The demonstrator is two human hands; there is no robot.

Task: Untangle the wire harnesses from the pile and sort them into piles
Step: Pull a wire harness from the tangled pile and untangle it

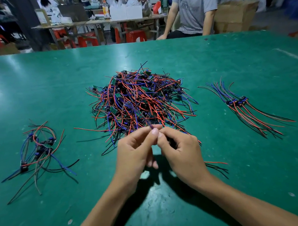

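Green worktop (30,89) with a tangled wire pile (139,99); left hand (136,151) and right hand (180,150) together pinch a blurred, seemingly purple wire (139,114).

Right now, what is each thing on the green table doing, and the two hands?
Big wire harness pile: tangled, mid-table.
Left small pile: loose and messy, wires crossing.
Right small pile: laid side by side, neat.
Blue wire: blurred, pinched at its near end, running up into the big pile.
Left hand: pinches the blue wire.
Right hand: curled, fingertips at the same wire.
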